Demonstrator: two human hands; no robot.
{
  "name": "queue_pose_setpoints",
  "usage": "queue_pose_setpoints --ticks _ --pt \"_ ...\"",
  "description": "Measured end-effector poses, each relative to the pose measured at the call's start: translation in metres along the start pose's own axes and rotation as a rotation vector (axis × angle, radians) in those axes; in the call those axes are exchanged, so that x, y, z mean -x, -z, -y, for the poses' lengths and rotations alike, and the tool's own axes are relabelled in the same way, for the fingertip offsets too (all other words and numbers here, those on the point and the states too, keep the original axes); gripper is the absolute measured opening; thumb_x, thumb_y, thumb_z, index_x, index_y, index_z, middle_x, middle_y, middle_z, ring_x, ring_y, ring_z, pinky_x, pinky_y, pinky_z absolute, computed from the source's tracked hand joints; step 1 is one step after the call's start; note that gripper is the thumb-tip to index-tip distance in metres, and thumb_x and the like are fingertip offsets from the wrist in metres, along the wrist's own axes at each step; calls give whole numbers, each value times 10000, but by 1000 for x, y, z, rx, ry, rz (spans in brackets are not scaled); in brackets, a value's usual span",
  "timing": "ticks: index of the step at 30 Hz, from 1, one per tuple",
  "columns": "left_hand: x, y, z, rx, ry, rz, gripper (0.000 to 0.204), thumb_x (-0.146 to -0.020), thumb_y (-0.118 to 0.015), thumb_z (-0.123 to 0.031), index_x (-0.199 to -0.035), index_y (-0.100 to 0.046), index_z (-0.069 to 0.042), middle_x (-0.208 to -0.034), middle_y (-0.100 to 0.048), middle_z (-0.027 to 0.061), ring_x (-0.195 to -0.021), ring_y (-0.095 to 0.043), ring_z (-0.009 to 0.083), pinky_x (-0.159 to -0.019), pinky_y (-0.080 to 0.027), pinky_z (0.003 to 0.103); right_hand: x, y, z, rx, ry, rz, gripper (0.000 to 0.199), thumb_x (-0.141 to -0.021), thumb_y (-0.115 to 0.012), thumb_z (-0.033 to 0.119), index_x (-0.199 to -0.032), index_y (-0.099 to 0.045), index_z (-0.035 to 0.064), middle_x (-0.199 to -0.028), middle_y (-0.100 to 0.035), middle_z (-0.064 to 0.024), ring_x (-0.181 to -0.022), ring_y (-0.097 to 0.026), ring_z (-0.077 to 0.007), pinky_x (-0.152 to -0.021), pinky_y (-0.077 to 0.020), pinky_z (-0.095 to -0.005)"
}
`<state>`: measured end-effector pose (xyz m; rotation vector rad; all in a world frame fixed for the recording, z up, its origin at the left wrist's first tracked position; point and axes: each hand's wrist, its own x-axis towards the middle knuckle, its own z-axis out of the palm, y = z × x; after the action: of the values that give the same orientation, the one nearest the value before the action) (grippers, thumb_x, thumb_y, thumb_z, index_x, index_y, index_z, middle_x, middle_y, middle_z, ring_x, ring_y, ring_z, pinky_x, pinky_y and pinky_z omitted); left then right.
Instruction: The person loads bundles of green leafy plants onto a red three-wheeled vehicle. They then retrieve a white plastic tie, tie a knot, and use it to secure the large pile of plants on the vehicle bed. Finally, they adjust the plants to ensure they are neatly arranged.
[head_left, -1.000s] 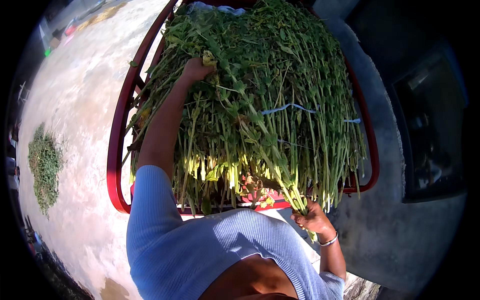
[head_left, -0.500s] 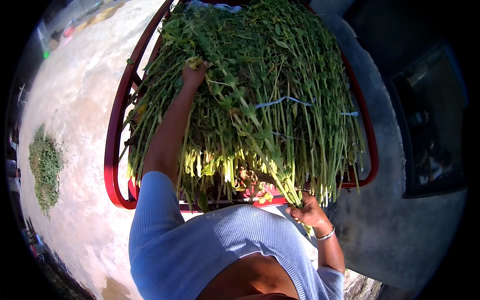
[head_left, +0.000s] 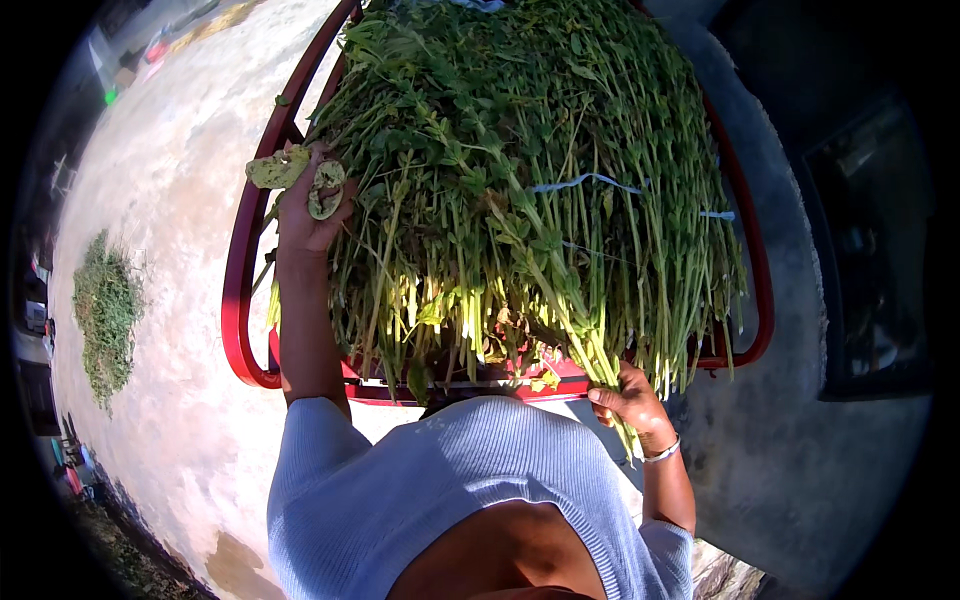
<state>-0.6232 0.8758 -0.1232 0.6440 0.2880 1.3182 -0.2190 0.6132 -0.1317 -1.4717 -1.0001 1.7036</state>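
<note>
A thick heap of leafy green stalks (head_left: 560, 110) lies on a cart with red metal rails (head_left: 240, 310), cut ends toward me. My right hand (head_left: 640, 408) is closed round the lower ends of a small bunch of stalks (head_left: 575, 320), which slants up and left across the heap. At the heap's left side, above the rail, my left hand (head_left: 305, 225) is closed on withered yellow-green leaves (head_left: 275, 168), one of them curled. Some of its fingers are hidden behind the leaves. Pale blue ties (head_left: 585, 183) cross the right part of the heap.
Pale concrete ground (head_left: 180, 300) stretches to the left, with a small pile of green plants (head_left: 107, 315) on it. On the right stand a grey wall edge and a dark-framed opening (head_left: 870, 260). Loose yellowed leaves (head_left: 545, 380) hang by the cart's near red bar.
My left hand has moved left and toward me, from the top of the heap to its left edge, carrying the withered leaves. My right hand still grips the stalk ends.
</note>
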Motion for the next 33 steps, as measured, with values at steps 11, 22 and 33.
queue_pose_setpoints --ticks 11,22,33 --pt "5 -36 128 -1559 -237 325 401 -779 -600 -22 -1170 -527 -76 -1076 -604 127 -914 -613 243 -740 -504 360 5 -22 8 79 2 -10 209 -808 -682 60 -942 -536 -8 -652 -533 -8 -503 -481 -73 -423 -402 -227" --pt "130 -92 153 -1203 161 876 197 -699 -654 -90 -861 -579 -5 -762 -580 136 -713 -590 312 -619 -451 346 -1 -21 5 -162 32 97 172 -839 -638 86 -910 -502 8 -574 -480 -41 -455 -458 -122 -390 -374 -258" --pt "140 -82 240 -690 205 487 432 -841 -656 -155 -1206 -476 -10 -1088 -569 87 -908 -573 132 -725 -505 276 3 -26 14 -265 -15 128 167 -824 -629 47 -942 -524 -5 -677 -506 -60 -488 -456 -121 -380 -354 -239"
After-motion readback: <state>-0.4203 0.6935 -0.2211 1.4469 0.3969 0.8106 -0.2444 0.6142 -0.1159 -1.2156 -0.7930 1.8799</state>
